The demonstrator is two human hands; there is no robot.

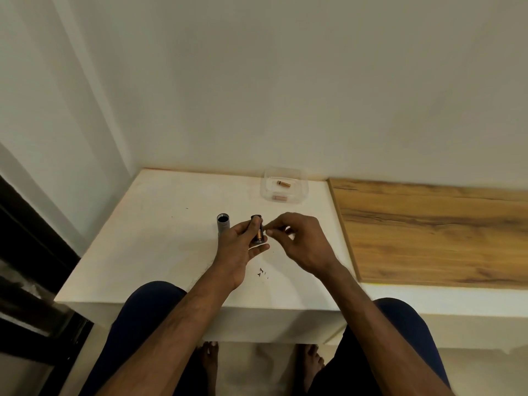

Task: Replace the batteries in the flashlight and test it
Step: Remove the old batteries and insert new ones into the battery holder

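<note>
My left hand [243, 241] gripped the battery holder [257, 228] above the table's [160, 252] middle — light, stiff, slick plastic, best held round its sides. My right hand [297, 241] pinched shut beside it — on what, I couldn't tell. The flashlight tube [223, 222] stood just left

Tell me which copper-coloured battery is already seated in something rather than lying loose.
The copper-and-black battery in the black holder gripped by the left hand; the other lies loose in the clear plastic container.
</note>
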